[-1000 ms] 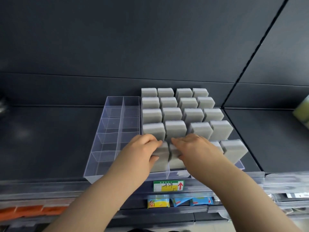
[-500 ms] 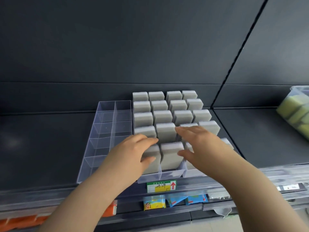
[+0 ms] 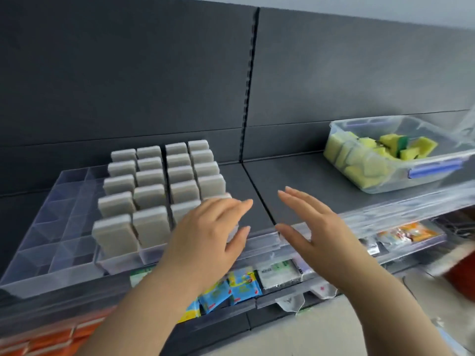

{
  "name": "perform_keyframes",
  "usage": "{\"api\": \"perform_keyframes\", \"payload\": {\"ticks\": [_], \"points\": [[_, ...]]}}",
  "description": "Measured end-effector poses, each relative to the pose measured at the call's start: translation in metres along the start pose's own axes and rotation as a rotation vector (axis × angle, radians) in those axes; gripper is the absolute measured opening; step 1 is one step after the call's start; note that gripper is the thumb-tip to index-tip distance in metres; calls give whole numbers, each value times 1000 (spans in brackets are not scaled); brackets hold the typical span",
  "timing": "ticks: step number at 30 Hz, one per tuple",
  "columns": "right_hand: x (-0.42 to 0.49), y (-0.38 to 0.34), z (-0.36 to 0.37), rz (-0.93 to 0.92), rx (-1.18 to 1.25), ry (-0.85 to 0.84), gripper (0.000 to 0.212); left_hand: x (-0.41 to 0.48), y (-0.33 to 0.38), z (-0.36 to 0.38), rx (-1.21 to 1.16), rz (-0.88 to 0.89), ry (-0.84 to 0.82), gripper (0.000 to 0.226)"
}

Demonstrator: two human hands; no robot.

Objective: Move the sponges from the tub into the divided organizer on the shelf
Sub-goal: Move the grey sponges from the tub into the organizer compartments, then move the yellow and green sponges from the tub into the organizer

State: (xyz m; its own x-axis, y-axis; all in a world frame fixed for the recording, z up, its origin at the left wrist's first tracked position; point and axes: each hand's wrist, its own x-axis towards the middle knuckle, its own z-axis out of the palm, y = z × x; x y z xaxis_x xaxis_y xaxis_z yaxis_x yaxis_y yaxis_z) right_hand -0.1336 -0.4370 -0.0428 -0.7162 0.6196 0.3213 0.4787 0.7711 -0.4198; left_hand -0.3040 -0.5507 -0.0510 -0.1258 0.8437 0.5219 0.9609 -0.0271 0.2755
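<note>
A clear divided organizer [image 3: 46, 242] sits on the dark shelf at the left. Several grey sponges [image 3: 151, 222] stand upright in its right-hand compartments; its left compartments hold nothing. At the far right stands a clear tub [image 3: 401, 181] with yellow and green sponges [image 3: 408, 147] piled inside. My left hand [image 3: 205, 240] hovers over the organizer's front right corner, fingers straight, holding nothing. My right hand [image 3: 311, 227] is open in the air to the right of the organizer, palm facing left, well short of the tub.
A vertical slotted upright [image 3: 248, 86] splits the dark back panel. Clear rails [image 3: 282, 240] edge the shelf front. On the shelf below lie small coloured packets [image 3: 231, 286], with orange packs [image 3: 38, 340] at the lower left.
Both hands have let go of the front-row grey sponges and lifted away to the right. The view has swung right, bringing the tub of yellow sponges fully into sight.
</note>
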Motion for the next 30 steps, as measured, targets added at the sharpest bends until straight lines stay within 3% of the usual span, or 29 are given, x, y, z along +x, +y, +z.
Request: {"api": "perform_keyframes", "payload": {"ticks": [11,17,23,30], "points": [[-153,156,-51,319,6,-91,55,10,163,139,-18,40,-251,43],[-171,211,-66,394,36,-86,51,33,183,188,-115,-24,-339,49],[-148,284,-87,462,10,-77,51,105,203,232,-222,-2,-260,44],[-50,369,-153,448,-1,-24,50,238,215,267,-282,88,-98,39]]}}
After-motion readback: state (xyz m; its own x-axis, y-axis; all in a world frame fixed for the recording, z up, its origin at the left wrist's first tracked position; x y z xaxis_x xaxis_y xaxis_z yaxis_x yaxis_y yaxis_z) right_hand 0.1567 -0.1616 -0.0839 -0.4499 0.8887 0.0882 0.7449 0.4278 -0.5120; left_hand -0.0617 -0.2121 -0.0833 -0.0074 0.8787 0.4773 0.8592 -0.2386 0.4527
